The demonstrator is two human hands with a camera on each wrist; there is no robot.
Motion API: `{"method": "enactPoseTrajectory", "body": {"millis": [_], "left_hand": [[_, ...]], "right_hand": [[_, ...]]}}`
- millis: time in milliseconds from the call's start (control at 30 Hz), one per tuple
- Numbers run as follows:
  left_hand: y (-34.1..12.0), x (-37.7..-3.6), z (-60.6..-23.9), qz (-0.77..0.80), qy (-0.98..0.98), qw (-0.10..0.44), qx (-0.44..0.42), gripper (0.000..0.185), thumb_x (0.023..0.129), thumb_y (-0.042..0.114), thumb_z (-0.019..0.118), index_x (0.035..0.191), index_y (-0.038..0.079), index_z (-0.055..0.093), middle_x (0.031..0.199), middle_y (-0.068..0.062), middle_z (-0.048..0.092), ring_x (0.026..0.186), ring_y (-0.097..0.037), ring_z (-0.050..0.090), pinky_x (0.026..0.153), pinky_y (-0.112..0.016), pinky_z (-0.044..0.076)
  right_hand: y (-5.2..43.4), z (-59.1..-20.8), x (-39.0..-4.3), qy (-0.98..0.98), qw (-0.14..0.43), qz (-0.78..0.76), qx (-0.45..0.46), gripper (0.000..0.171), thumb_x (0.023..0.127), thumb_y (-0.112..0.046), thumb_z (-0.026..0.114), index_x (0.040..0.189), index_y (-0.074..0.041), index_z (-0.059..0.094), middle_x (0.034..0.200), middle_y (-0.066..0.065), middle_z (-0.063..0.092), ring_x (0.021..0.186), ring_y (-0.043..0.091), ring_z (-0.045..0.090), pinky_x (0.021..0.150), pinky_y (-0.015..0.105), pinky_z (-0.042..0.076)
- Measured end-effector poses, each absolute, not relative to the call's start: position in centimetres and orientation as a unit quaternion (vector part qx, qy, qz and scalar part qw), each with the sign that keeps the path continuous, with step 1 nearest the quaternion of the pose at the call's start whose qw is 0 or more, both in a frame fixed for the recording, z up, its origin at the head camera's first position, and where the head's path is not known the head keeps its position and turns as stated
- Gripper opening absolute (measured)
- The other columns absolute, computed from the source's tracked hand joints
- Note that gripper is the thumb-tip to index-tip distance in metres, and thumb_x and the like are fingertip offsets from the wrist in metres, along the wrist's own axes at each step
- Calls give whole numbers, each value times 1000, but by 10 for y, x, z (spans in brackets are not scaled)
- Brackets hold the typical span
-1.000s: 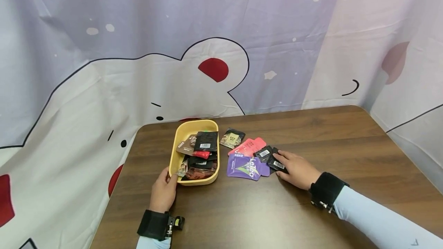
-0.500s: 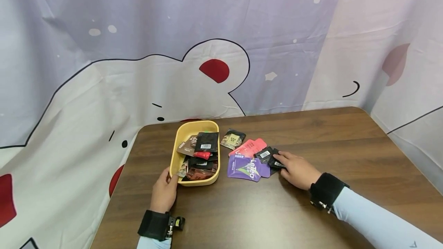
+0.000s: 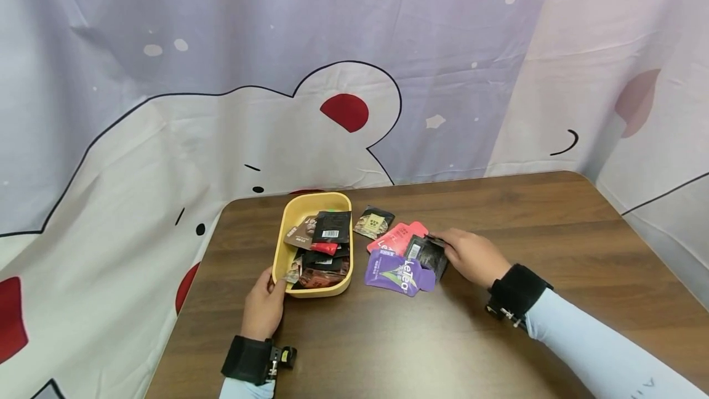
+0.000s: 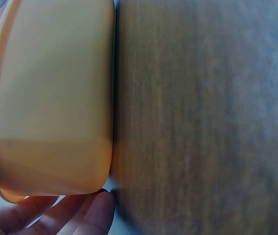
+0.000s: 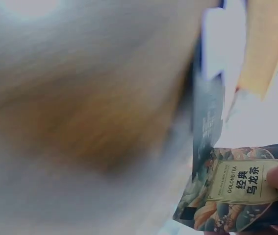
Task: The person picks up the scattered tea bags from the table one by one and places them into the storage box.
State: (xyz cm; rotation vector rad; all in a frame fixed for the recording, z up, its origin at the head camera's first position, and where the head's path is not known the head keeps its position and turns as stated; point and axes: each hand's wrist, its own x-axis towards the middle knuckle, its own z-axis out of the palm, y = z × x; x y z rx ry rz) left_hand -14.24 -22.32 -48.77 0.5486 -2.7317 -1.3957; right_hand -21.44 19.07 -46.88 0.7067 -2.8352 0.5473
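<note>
My left hand [image 3: 263, 306] grips the near left corner of a yellow plastic basket [image 3: 324, 292]; in the left wrist view its fingers [image 4: 97, 213] curl round the basket's end. Several tea sachets [image 3: 331, 226], black, brown and red, lie inside. My right hand [image 3: 476, 257] pinches an oolong tea sachet [image 5: 227, 181] by one end, and the right wrist view shows its patterned front with a cream label. In the head view it appears edge-on, raised over a black sachet [image 3: 428, 255] on the table. A purple sachet [image 3: 393, 273] partly overlaps that black one.
A red-pink sachet [image 3: 396, 237] lies behind the purple one. Farther back, beside the basket, is a dark sachet with a yellow label [image 3: 373, 222]. The wooden table [image 3: 388, 350] ends at a patterned curtain [image 3: 443, 66] behind.
My right hand has picked the oolong tea sachet up from the pile and tilted it, moving slightly up and left. The purple sachet has shifted a little. My left hand keeps its grip.
</note>
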Motion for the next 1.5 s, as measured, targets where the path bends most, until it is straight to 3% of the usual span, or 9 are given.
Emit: {"method": "enactPoseTrajectory", "body": {"millis": [333, 633, 800, 967, 1500], "left_hand": [[-223, -143, -488, -446, -877, 13, 178, 49, 105, 26, 44, 152, 9, 44, 142, -20, 60, 121, -28, 61, 101, -49, 50], [-222, -144, -489, -441, -880, 25, 173, 46, 104, 25, 46, 148, 9, 49, 129, -17, 68, 105, -24, 64, 89, -39, 53], [-221, -144, -488, -446, -878, 23, 174, 48, 104, 25, 46, 149, 8, 47, 138, -20, 63, 118, -30, 63, 99, -49, 52], [-221, -144, -488, -444, -879, 25, 175, 48, 104, 25, 46, 149, 7, 47, 138, -20, 63, 119, -30, 63, 100, -50, 52], [-222, -143, -488, -444, -879, 25, 174, 48, 105, 24, 47, 149, 7, 47, 137, -20, 64, 120, -29, 63, 100, -49, 51]], "right_hand": [[132, -443, -220, -927, 100, 217, 288, 37, 99, -12, 57, 136, -9, 64, 128, 13, 70, 116, 31, 68, 98, 49, 55], [65, -422, -223, -889, 103, 252, 368, 38, 101, -9, 52, 137, -11, 62, 130, 10, 69, 121, 24, 65, 103, 42, 52], [29, -417, -225, -876, 97, 237, 408, 38, 102, -12, 50, 138, -11, 62, 132, 8, 69, 122, 23, 65, 106, 40, 50], [0, -421, -231, -866, 105, 221, 435, 37, 102, -13, 51, 138, -12, 62, 133, 4, 68, 125, 20, 63, 107, 37, 50], [-28, -429, -241, -871, 97, 192, 441, 41, 104, -19, 52, 144, -15, 57, 139, 3, 64, 131, 20, 59, 114, 39, 42]]}}
